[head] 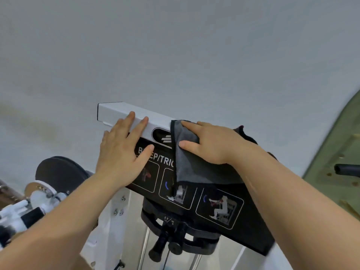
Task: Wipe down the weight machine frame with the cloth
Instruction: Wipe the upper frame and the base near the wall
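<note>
A pale grey wall (175,45) fills the upper half of the view. In front of it stands the weight machine frame (113,112), its white rectangular top beam running from upper left to lower right. A black instruction panel (224,207) is mounted directly below the beam; it bears partly covered lettering and three outlined exercise diagrams. A black round pad (58,172) sits at lower left, apart from the panel. The grey cloth (194,168), edged in dark stitching, is draped over the top beam near its middle and hangs down over the upper part of the panel. The right hand (212,143) lies flat on the cloth, with the visible fingers and thumb extended, pressing it against the beam; the far fingers are hidden behind the beam. The left hand (120,151) rests bare on the frame just left of the cloth, fingers straight across the beam, thumb on the panel, holding nothing. A black adjustment handle (161,244) projects below the panel.
</note>
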